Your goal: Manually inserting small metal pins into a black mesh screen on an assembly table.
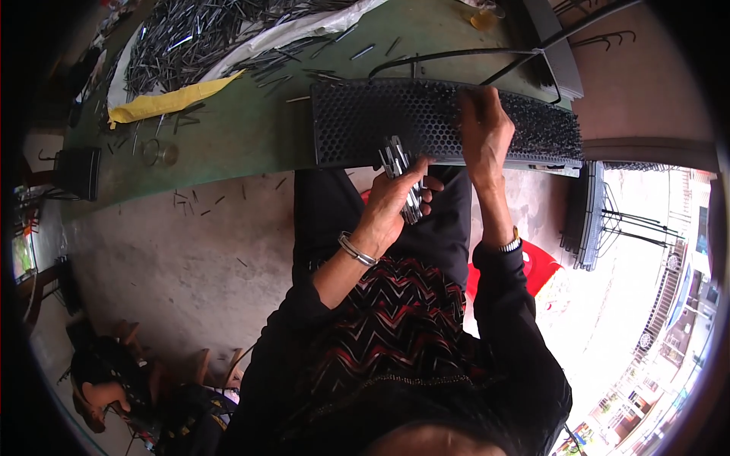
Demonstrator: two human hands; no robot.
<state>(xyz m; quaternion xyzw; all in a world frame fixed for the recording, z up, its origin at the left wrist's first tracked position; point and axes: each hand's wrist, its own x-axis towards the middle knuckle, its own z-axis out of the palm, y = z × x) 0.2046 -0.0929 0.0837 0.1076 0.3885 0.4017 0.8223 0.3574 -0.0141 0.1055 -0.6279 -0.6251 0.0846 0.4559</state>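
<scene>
Left hand [389, 201]: I have its fingers wrapped round a bundle of slim metal pieces [395, 161]; a loose, even fan should make single picking easier.
Right hand [485, 140]: fingers drawn together above the tray; blur hides the tips, so I cannot tell whether they pinch a piece.
Black perforated tray [357, 118]: just beyond the bundle, its right end studded, its left holes bare; I judge straight, gentle presses along neighbouring holes best.
Tray's near edge: reaches over the dark trousers [327, 205]; hard pushing there might tip it.
Green table [251, 148]: loose pieces scattered, a heap [190, 42] farther back.
</scene>
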